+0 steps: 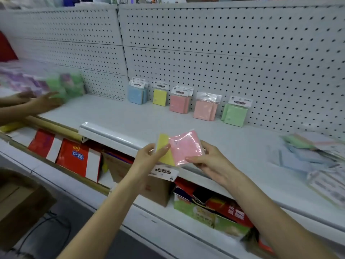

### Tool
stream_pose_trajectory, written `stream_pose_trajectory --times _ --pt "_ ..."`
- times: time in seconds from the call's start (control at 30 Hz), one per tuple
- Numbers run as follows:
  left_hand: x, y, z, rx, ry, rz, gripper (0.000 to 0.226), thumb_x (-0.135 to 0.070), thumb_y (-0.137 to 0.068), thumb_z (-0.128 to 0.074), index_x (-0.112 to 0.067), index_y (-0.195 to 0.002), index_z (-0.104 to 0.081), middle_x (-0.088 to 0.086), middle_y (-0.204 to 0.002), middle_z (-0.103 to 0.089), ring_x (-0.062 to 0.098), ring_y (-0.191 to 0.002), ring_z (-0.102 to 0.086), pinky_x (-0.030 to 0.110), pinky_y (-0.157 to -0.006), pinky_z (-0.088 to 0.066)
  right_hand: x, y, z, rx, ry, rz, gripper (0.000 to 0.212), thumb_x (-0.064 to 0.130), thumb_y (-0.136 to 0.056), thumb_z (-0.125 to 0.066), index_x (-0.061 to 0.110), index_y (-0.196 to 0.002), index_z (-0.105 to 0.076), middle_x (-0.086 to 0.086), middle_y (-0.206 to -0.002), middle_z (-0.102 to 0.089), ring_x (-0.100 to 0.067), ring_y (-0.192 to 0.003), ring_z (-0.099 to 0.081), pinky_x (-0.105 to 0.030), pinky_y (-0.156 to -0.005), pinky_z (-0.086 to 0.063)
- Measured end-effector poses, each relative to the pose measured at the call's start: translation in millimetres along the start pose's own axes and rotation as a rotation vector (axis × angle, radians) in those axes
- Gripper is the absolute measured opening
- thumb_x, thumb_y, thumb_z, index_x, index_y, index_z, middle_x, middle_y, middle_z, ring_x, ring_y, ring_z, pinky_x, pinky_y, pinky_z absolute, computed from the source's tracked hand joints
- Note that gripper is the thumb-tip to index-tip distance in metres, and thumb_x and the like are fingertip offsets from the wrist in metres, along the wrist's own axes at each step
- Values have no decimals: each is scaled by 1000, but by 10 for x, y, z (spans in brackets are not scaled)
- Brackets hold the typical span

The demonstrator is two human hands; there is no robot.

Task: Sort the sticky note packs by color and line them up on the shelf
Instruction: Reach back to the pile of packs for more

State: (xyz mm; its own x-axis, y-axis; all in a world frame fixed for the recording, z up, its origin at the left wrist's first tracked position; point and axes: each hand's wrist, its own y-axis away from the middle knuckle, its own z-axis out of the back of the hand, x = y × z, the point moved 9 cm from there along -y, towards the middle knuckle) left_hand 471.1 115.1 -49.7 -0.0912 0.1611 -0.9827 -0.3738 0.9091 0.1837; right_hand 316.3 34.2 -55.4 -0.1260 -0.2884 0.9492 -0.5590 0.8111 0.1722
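- Step in hand: sorting. Two packs are held up together in front of the white metal shelf (130,116), not yet placed.
- Left hand (147,156): thumb and fingers pinch the yellow plastic-wrapped sticky note pack (168,157), its header card hanging downward.
- Right hand (209,161): fingers curled round the pink plastic-wrapped sticky note pack (184,146), which overlaps the yellow one.
- Row standing against the perforated back panel (224,43): blue stack (137,96), yellow stack (160,97), pink stack (179,104), paler pink stack (205,109), green stack (233,114).
- Loose unsorted pile (308,154) lies on the shelf to the right.
- Next move, in my judgement: separate the two packs, turn them upright, and stand each with its matching colour.
- Another person's blurred hands (44,101) work at far left.
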Motion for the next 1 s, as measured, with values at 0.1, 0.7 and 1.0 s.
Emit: stream_pose_trajectory --times 0.1,0.7,1.0 --pt "-85 -345 111 -53 -75 -16 46 -44 -62 -81 -17 -98 -68 7 -92 -75 28 -89 -70 45 -85 -52 146 -324 -48 24 160 43 57 -13 -68 -72 18 -114 -62 -9 -110 -66 -22 -103 -64 -32 -88 -54" --pt "-187 -1985 444 -60 -53 -61 25 -12 -74 -78 -6 -94 -64 10 -78 -70 21 -62 -66 23 -48 -47 335 -2018 6 -77 404 -83 43 6 -65 -84 8 -103 -65 -3 -83 -66 -12 -68 -64 -26 -61 -53" --pt "-151 -2810 932 11 -71 11 24 -18 -88 -64 3 -86 -51 12 -78 -48 21 -65 -49 28 -52 -34 1018 -2524 304 -396 1227 151 35 22 -67 -82 26 -93 -59 8 -81 -56 -18 -78 -53 -28 -64 -36"
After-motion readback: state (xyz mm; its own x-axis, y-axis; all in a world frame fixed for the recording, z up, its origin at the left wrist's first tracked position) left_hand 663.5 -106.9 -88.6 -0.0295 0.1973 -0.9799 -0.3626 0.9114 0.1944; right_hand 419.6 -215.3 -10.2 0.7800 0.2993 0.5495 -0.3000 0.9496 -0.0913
